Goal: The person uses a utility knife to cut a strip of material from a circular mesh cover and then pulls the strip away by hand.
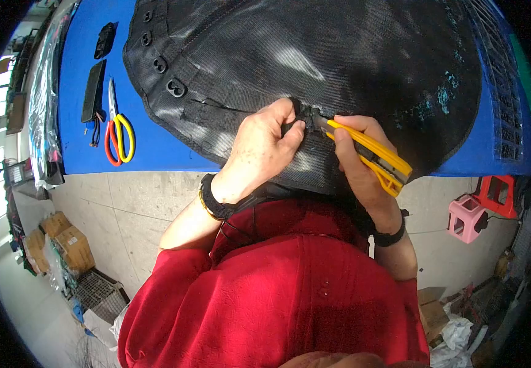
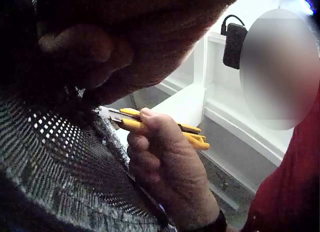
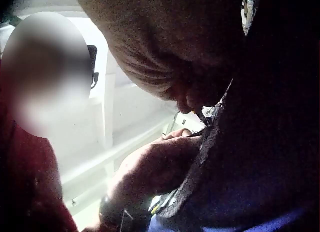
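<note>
A large black mesh sheet [image 1: 351,67] with webbing straps and black buckles [image 1: 175,88] lies over the blue table. The left hand [image 1: 259,144] pinches the black strap material near the sheet's front edge. Beside it, the right hand [image 1: 366,162] grips a yellow utility knife [image 1: 376,150], its tip against the material at the left fingertips. In the left wrist view the right hand [image 2: 167,167] holds the yellow knife [image 2: 132,124] close to the mesh [image 2: 60,142]. The right wrist view is dark; the left hand [image 3: 155,164] shows at the sheet's edge.
Scissors [image 1: 118,132] with red and yellow handles, a black pouch [image 1: 93,92] and a small black item [image 1: 105,40] lie on the blue table [image 1: 155,144] at left. Clear plastic wrap [image 1: 46,92] runs along its left edge. Pink [image 1: 466,219] and red stools [image 1: 500,195] stand at right.
</note>
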`<state>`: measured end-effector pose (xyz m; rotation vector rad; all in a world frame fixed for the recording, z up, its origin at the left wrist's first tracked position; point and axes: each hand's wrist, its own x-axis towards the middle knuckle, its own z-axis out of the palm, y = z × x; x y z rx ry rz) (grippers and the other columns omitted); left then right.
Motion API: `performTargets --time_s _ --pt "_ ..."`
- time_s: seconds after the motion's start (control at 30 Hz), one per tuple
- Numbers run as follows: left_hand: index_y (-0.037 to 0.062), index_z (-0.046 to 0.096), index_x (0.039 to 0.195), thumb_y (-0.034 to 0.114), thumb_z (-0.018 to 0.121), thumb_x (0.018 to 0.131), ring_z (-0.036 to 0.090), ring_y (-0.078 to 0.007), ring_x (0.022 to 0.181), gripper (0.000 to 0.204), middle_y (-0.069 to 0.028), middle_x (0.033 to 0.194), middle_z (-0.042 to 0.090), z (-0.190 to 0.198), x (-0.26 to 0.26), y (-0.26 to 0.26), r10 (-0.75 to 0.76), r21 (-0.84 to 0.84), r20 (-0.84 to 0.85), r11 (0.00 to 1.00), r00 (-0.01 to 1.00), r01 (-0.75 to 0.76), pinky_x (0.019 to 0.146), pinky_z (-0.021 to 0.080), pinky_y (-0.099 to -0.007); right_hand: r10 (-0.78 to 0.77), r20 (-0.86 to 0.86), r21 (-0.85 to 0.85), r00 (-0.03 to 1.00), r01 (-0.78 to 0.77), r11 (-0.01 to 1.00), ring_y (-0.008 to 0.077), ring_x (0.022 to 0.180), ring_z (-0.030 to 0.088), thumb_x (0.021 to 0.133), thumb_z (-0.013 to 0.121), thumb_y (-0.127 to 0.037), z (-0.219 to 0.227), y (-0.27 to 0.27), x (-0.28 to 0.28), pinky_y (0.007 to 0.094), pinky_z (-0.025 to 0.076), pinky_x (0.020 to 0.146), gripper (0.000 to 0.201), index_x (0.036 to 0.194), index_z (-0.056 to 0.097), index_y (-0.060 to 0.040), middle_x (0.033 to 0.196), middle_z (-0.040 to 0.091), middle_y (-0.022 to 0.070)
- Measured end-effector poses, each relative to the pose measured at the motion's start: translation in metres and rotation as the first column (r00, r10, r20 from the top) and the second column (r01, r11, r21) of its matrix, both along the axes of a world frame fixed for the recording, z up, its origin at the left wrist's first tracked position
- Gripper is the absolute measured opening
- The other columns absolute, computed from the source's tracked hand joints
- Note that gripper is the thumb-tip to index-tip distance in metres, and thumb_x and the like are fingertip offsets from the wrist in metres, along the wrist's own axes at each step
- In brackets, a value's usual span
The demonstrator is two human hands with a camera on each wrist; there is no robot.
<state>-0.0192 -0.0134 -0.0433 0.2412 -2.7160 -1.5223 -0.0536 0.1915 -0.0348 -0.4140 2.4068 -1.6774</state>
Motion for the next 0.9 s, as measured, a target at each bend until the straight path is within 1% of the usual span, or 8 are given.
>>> performTargets --time_s 0.33,0.43,0.53,0.67,0.77,0.83,0.87,0.9 --pt "0.0026 0.054 0.086 0.013 0.075 0.093 0.053 -0.0147 0.069 0.025 -0.0104 0.073 0.056 -0.001 -0.001 0.001 0.012 -0.038 -0.004 0.999 1.000 -0.012 0.066 0.047 -0.0349 0.027 -0.005 0.013 1.000 -0.027 1.000 0.0180 0.093 0.074 0.100 0.072 -0.012 0.004 0.007 0.004 0.0305 0.058 0.084 0.019 0.117 0.070 -0.0043 0.105 0.077 0.0119" --pt "0.0012 0.055 0.090 0.012 0.072 0.094 0.062 -0.0354 0.066 0.021 -0.0219 0.076 0.060 0.003 -0.001 0.001 0.000 -0.048 0.009 0.999 1.000 0.000 0.064 0.049 -0.0437 0.036 0.042 0.021 0.998 -0.037 0.999 0.0159 0.091 0.073 0.100 0.072 -0.012 0.006 0.014 0.004 0.0296 0.057 0.083 0.019 0.117 0.069 -0.0036 0.103 0.076 0.0104" --pt "0.0020 0.056 0.093 0.013 0.073 0.094 0.062 -0.0295 0.064 0.020 -0.0180 0.074 0.059 0.001 0.000 -0.003 -0.042 -0.045 -0.015 0.998 0.999 0.041 0.063 0.048 -0.0421 0.017 0.123 -0.014 0.992 -0.015 1.000 0.0130 0.085 0.070 0.101 0.071 -0.014 0.006 0.022 0.002 0.0283 0.056 0.079 0.018 0.116 0.069 -0.0038 0.096 0.073 0.0055" --pt "0.0034 0.061 0.105 0.014 0.076 0.093 0.057 -0.0146 0.065 0.022 -0.0080 0.076 0.058 0.035 0.004 -0.013 -0.043 0.170 0.256 0.986 0.966 -0.001 0.060 0.047 -0.0354 -0.086 0.348 -0.065 0.934 0.115 0.991 0.0052 0.068 0.058 0.104 0.069 -0.019 0.017 0.035 -0.004 0.0234 0.048 0.061 0.015 0.116 0.069 -0.0100 0.084 0.063 -0.0038" --pt "0.0035 0.065 0.110 0.012 0.075 0.095 0.057 -0.0114 0.067 0.020 -0.0079 0.089 0.062 0.065 0.012 -0.030 -0.085 0.172 0.139 0.983 0.987 0.061 0.060 0.046 -0.0305 -0.161 0.393 -0.039 0.905 0.192 0.981 0.0030 0.062 0.056 0.105 0.068 -0.028 0.016 0.048 -0.012 0.0205 0.044 0.053 0.019 0.117 0.069 -0.0128 0.081 0.064 -0.0032" --pt "0.0024 0.064 0.103 0.009 0.073 0.096 0.062 -0.0103 0.068 0.014 -0.0014 0.071 0.060 0.114 0.020 -0.043 -0.321 0.021 -0.047 0.947 0.946 0.322 0.061 0.049 -0.0270 -0.177 0.408 -0.062 0.896 0.221 0.973 0.0028 0.059 0.055 0.105 0.067 -0.033 0.009 0.057 -0.016 0.0207 0.044 0.050 0.023 0.117 0.068 -0.0134 0.077 0.063 -0.0032" --pt "0.0008 0.065 0.098 0.009 0.074 0.094 0.064 -0.0136 0.067 0.013 -0.0042 0.075 0.063 0.129 0.023 -0.048 -0.479 -0.014 -0.233 0.872 0.846 0.490 0.061 0.051 -0.0296 -0.183 0.416 -0.067 0.891 0.230 0.971 0.0028 0.059 0.055 0.105 0.067 -0.034 0.010 0.060 -0.017 0.0208 0.044 0.049 0.023 0.116 0.068 -0.0134 0.076 0.062 -0.0032" --pt "-0.0008 0.066 0.093 0.009 0.074 0.091 0.066 -0.0169 0.067 0.013 -0.0071 0.079 0.067 0.144 0.024 -0.055 -0.603 -0.079 -0.404 0.772 0.687 0.631 0.062 0.053 -0.0321 -0.187 0.423 -0.071 0.886 0.238 0.969 0.0028 0.058 0.055 0.105 0.066 -0.034 0.011 0.062 -0.018 0.0210 0.044 0.049 0.024 0.116 0.068 -0.0134 0.076 0.062 -0.0033"
